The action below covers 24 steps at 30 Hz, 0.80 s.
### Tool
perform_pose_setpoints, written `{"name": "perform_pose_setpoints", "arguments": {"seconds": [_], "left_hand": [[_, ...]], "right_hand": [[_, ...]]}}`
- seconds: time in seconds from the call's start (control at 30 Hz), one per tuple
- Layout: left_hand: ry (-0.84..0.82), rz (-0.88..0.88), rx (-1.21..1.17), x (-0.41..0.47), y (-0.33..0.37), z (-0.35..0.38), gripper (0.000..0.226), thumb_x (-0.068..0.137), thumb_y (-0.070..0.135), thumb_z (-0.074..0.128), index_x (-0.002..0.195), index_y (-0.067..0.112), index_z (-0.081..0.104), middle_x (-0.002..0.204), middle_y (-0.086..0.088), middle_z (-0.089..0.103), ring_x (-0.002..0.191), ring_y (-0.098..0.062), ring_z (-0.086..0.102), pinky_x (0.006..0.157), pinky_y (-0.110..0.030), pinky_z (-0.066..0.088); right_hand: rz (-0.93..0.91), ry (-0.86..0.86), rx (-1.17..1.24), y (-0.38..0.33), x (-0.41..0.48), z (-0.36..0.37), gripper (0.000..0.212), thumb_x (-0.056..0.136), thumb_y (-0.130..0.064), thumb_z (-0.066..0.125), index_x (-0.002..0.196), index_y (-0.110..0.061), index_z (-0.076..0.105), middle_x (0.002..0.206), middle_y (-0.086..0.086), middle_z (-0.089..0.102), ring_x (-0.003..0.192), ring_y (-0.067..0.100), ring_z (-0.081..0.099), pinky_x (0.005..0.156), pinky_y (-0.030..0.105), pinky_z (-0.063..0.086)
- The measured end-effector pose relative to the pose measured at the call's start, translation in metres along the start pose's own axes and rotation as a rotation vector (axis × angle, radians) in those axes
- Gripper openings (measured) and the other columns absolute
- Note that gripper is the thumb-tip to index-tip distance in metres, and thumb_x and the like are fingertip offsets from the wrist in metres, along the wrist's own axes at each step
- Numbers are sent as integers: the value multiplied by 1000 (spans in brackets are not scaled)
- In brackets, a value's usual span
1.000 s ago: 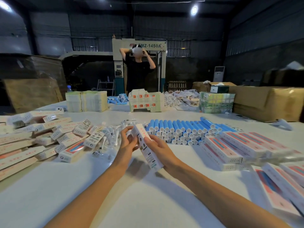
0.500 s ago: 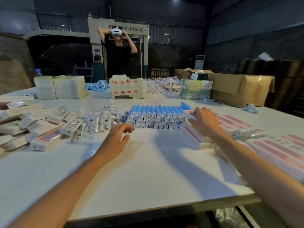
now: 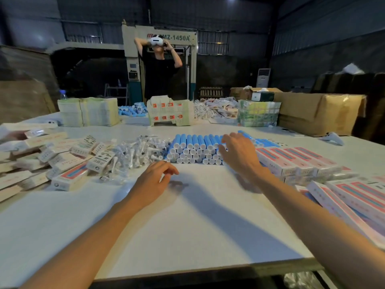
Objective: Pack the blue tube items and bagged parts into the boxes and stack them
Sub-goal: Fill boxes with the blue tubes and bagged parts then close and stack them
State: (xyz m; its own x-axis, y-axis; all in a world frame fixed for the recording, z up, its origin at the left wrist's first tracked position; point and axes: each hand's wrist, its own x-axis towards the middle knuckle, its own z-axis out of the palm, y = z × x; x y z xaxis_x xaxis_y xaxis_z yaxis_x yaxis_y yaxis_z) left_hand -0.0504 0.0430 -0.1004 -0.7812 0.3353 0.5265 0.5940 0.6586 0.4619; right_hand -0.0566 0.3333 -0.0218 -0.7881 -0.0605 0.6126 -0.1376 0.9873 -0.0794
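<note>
The right hand point(image 3: 239, 153) is over the blue tubes point(image 3: 191, 149), fingers spread wide, holding nothing. The left hand point(image 3: 153, 182) hovers above the surface point(image 3: 187, 226), fingers loosely curled, empty.

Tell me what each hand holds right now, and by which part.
Nothing is held. The left hand hangs loosely curled over the table; the right hand is spread over the right end of the blue tubes, gripping none.
</note>
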Motion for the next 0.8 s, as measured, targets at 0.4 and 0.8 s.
{"name": "perform_pose_setpoints", "arguments": {"seconds": [0.4,0.8], "left_hand": [[49,-213,357,1,-5,-38,29,94,5,54,95,33,63,97,19,57,103,-16,62,75,-32,40],[90,-902,1135,-92,-104,-199,49,104,29,55,147,8,46,154,-18,46,139,-39,43,112,-52,40]], "right_hand": [[-37,-290,820,-120,-31,98,13,101,-13,59,98,-11,71,89,4,73,83,24,66,83,45,54],[-151,-314,858,-121,-32,102,16,102,-14,58,91,-17,69,70,-2,69,69,20,67,76,47,57]]}}
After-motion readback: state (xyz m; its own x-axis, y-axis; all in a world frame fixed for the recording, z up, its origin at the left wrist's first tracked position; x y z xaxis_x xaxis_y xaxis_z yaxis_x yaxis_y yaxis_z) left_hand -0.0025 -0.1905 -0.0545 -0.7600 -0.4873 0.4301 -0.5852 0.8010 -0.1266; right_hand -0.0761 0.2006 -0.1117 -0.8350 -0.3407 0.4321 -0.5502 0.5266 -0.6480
